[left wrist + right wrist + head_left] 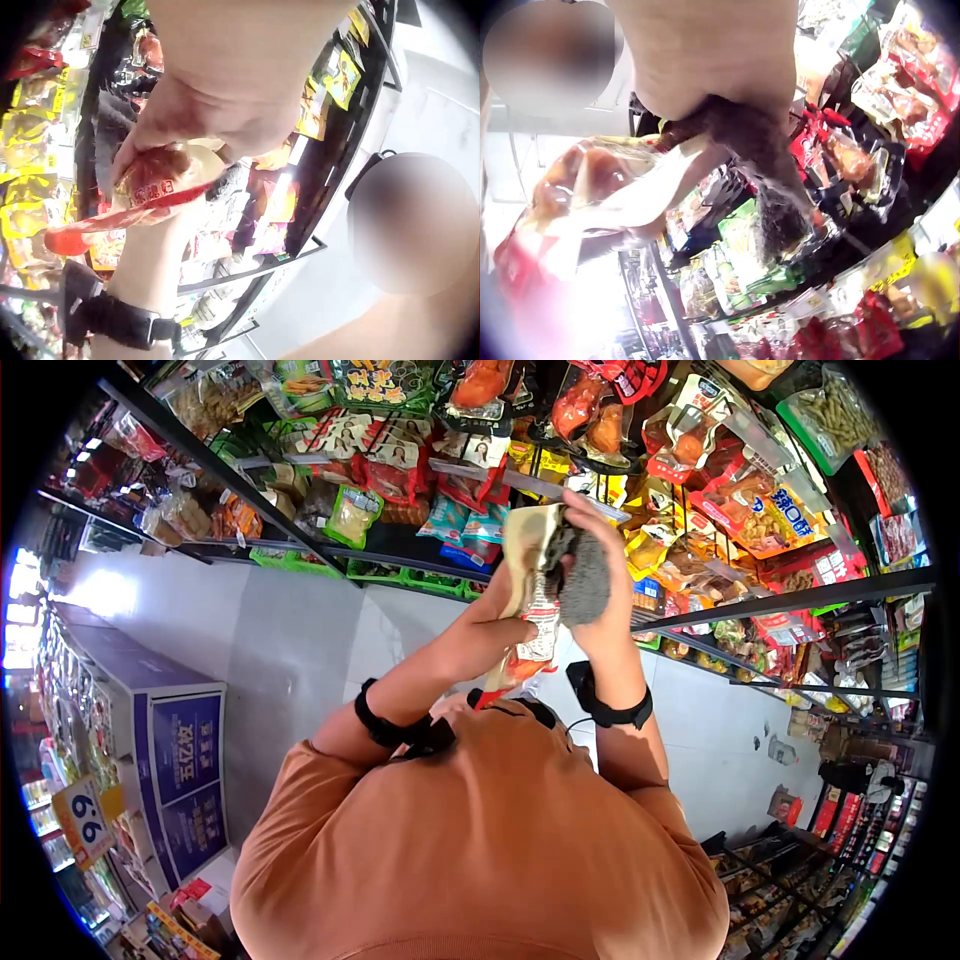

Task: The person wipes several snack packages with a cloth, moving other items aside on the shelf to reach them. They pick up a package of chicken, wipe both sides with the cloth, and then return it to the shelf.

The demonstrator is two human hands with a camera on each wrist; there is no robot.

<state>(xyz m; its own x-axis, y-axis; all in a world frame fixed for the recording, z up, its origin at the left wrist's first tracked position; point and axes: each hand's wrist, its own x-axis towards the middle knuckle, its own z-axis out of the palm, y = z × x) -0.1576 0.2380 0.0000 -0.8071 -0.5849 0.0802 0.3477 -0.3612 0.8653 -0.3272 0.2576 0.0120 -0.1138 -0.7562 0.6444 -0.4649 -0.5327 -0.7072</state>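
Observation:
In front of the chest, my left hand (482,643) grips a sealed food packet (540,615) with red and white printing, its thumb across the front. Glossy reddish-brown food shows through the packet (157,180) in the left wrist view. My right hand (612,615) holds a dark grey fuzzy cloth (585,582) against the packet's upper part. In the right wrist view, the cloth (761,150) bunches under the palm and hangs down beside the packet (592,191). The right fingertips are partly hidden behind the cloth.
Shelves (780,600) packed with bagged snacks stand just ahead, with a dark metal rail (215,470) at the left. A purple display stand (185,760) is on the left side. Grey floor (290,650) lies between it and the shelves. Both wrists wear black bands.

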